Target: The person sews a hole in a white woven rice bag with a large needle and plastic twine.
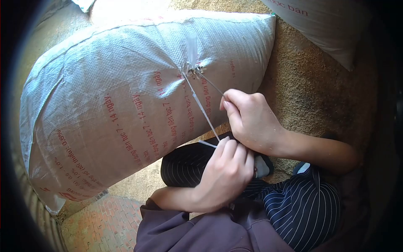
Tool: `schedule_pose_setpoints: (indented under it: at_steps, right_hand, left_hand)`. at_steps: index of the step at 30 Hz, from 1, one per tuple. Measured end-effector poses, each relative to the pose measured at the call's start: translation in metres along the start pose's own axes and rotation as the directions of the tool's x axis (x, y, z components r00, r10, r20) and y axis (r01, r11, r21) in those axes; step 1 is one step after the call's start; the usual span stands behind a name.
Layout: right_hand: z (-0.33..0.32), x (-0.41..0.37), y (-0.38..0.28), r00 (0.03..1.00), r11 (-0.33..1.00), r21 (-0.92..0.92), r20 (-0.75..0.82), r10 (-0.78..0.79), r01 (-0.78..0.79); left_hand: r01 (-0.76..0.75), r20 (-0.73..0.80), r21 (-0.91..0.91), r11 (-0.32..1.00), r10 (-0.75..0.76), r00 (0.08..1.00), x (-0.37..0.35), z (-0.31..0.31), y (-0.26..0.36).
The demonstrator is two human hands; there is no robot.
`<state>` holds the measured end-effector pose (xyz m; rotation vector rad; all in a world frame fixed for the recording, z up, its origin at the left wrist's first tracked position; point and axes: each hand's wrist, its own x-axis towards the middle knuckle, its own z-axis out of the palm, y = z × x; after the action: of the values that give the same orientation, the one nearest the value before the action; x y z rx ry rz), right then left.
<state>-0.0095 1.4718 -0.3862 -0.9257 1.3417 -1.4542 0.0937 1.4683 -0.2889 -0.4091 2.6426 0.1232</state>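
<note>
A large white woven sack [121, 96] with red printing lies full in front of me. Its fabric is gathered into puckers around one spot, where two strands of string come out. My left hand [228, 164] is closed around the pale string [201, 108], with a short end sticking out beside the fingers. My right hand [247, 113] pinches the other, darker-looking strand [213, 85] between thumb and fingers. Both strands run taut from the puckered spot towards me, and the hands are close together. A translucent strip [192, 48] lies on the sack just above the gathered spot.
Another white sack [323, 25] with red print stands at the upper right. Yellowish grain-like material [294, 75] covers the floor around the sacks. Red brick paving [105, 222] shows at the lower left. My legs in striped trousers [302, 206] are folded close behind my hands.
</note>
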Motion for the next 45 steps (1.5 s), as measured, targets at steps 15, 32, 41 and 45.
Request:
schedule_pose_setpoints:
  at_steps: [15,32,41,45]
  right_hand:
    - [-0.008,-0.003,-0.021,0.941,0.946,0.149,0.231,0.249,-0.287]
    - [0.028,0.033,-0.003,0.998,0.993,-0.099,-0.005,-0.066,0.066]
    - [0.026,0.025,0.001,0.995,0.999,0.022,0.093,0.027,-0.029]
    - [0.031,0.031,-0.001,0.987,0.997,0.029,0.147,0.069,-0.074]
  left_hand:
    - [-0.09,-0.25,-0.057,0.994,0.073,0.965,-0.007,-0.016,0.003]
    - [0.074,-0.174,0.036,0.997,-0.067,0.982,-0.003,-0.007,-0.01]
    - [0.263,0.061,-0.015,0.965,-0.262,0.963,-0.001,0.0,-0.025]
    - [0.415,0.116,0.042,0.909,-0.417,0.902,-0.008,0.011,-0.031]
